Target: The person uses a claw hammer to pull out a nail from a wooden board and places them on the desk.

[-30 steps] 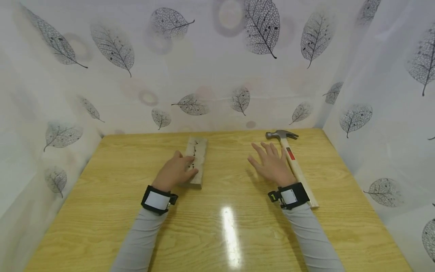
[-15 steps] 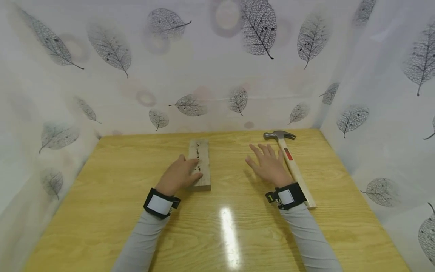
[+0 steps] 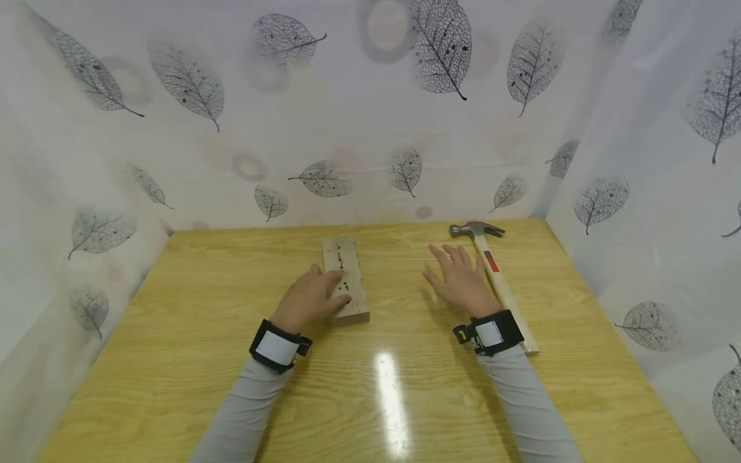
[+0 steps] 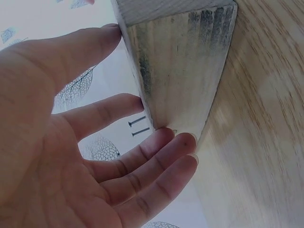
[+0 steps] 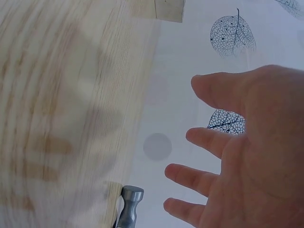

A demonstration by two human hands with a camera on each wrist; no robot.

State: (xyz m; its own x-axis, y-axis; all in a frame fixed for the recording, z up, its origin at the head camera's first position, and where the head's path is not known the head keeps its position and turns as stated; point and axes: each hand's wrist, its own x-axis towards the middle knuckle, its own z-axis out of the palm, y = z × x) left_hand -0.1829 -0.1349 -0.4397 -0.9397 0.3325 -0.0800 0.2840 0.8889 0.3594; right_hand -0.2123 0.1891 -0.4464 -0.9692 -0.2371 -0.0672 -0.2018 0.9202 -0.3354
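Observation:
A wooden block lies flat on the table, with several small dark nails or holes along its top face. My left hand touches its left side and top. In the left wrist view, the thumb and index fingertip meet the block's top edge, while the other fingers lie by its side face. Two nails stand out of the block there. My right hand hovers over the table with spread fingers, holding nothing. Close on its right is a claw hammer, head toward the back.
The wood-grain table runs back to a leaf-patterned white curtain, which also hangs along both sides. A bright light reflection lies on the table between the two arms.
My left hand has moved right with the wooden block, which has slid right and turned slightly so its near end points more rightward. My right hand has stayed almost in place beside the hammer.

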